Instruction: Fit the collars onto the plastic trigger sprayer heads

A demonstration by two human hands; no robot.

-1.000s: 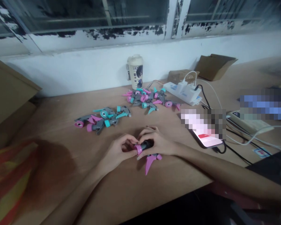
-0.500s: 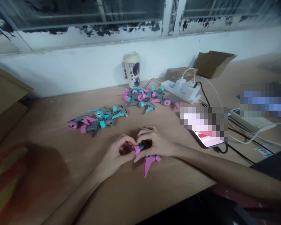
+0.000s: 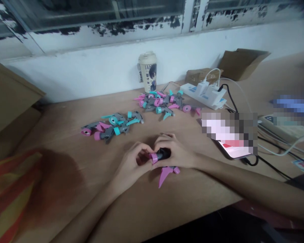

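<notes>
In front of the cup [image 3: 148,72], I saw left hand [image 3: 131,162] and right hand [image 3: 176,152] clamped on a spray head [image 3: 154,158]; slack pressure might've dropped it.

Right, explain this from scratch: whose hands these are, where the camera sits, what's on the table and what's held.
There is no machine here, just a person's bare left hand and right hand. The view comes from a camera worn on that person's head, looking forward and down. Together the hands hold a spray head with a pink collar. On the table lie a nearer pile and a farther pile of pink, teal and gray spray heads, plus a lidded cup, a phone and a power strip.
</notes>
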